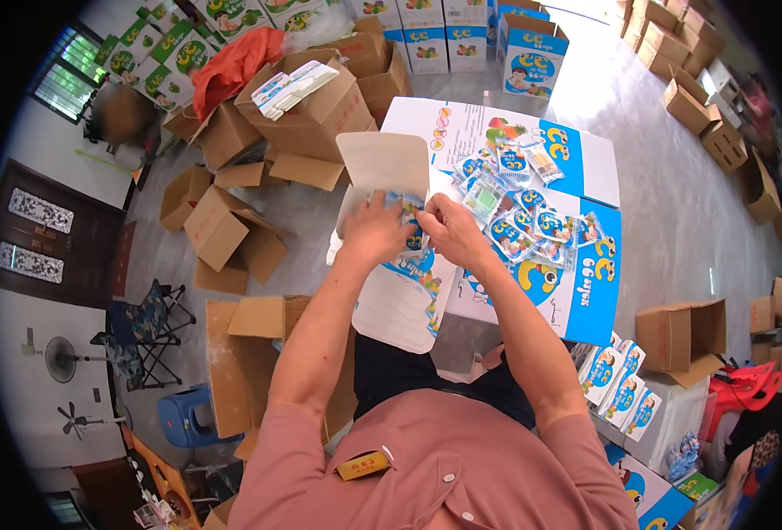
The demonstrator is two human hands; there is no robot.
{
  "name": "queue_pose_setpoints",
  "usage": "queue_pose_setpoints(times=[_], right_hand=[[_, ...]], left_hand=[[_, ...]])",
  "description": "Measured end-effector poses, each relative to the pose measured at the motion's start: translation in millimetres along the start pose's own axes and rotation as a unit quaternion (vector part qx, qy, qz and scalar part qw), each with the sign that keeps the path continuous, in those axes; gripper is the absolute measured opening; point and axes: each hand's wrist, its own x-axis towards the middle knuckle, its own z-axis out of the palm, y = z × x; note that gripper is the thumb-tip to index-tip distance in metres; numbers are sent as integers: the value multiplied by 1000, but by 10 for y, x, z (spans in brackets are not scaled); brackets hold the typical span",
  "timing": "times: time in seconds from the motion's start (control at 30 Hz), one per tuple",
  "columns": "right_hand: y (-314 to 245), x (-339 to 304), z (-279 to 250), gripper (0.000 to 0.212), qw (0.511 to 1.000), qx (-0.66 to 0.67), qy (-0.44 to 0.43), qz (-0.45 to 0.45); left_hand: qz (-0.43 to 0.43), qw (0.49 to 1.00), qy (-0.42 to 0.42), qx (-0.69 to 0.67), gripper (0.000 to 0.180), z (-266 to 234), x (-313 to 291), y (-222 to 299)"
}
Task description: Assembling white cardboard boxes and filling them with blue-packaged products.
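A small white carton [387,152] lies with its flap raised in front of me, on the near left part of a large printed box used as a work surface. Inside it sit small blue-and-white snack packets [406,208]. My left hand [373,231] reaches into the carton, fingers spread and resting over the packets. Against the carton's right side, my right hand [453,231] is closed, its thumb and fingers pinching at the edge of a packet; the grip is partly hidden. Just right of it lies a loose pile of similar packets [532,216].
Under the work spreads the large blue-and-white box [596,252]. Flat white cartons [395,309] are stacked at its near left edge. Brown boxes [307,110] crowd the far left. An open brown box [683,340] and filled small cartons [621,389] stand to the right. A blue stool [188,415] is at left.
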Motion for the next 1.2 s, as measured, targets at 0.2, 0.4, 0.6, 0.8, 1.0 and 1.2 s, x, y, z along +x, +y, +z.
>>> queue_pose_setpoints(times=[0.2, 0.4, 0.6, 0.8, 1.0, 1.2], right_hand=[[58, 27, 35, 26, 998, -38, 19, -48], [-124, -134, -210, 30, 989, -111, -24, -92], [119, -471, -1353, 49, 922, -366, 121, -36], [546, -604, -1549, 50, 829, -559, 31, 13], [619, -704, -1637, 42, 848, -523, 41, -69], [463, -791, -1725, 34, 917, -382, 87, -77]], left_hand=[[81, 980, 14, -179, 35, 29, 167, -127], [64, 967, -142, -203, 27, -123, 298, -78], [81, 953, -36, -291, 26, -388, -179, -67], [40, 817, 24, -575, 24, -389, -838, 734], [-189, 715, -222, -636, 49, 433, -454, 1314], [-233, 696, -175, -657, 52, 695, -81, 1590]])
